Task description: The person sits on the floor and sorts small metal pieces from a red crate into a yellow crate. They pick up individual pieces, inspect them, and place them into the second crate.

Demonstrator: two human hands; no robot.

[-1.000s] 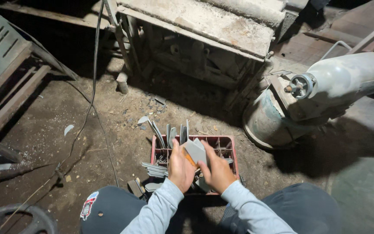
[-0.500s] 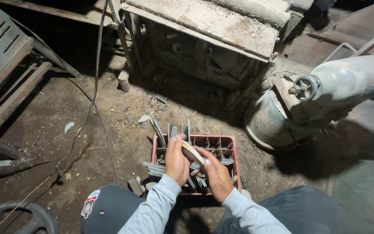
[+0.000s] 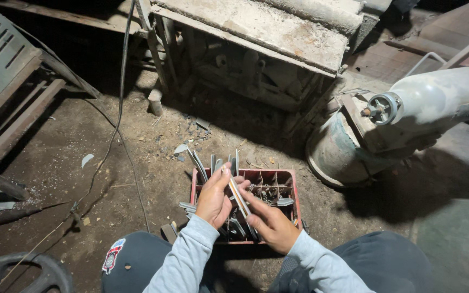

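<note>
A red plastic crate [image 3: 295, 196] with divided cells sits on the dirt floor in front of my knees, with several grey metal blades standing and lying in it. Both hands are over its left half. My left hand [image 3: 214, 198] and my right hand [image 3: 268, 223] together hold one thin flat metal strip [image 3: 238, 196], seen nearly edge-on, slanting from upper left to lower right. Each hand grips one end of the strip. Other upright blades [image 3: 197, 165] stick out of the crate's far left corner.
A grey gas cylinder [image 3: 430, 103] lies on a round drum at the right. A dusty wooden bench [image 3: 256, 38] stands behind the crate. A cable [image 3: 119, 108] runs down the floor at left, near a metal frame [image 3: 6, 92] and a wheel [image 3: 28, 274].
The flat piece showed its broad grey face a second ago; it has been turned edge-on between my hands. The view has shifted slightly.
</note>
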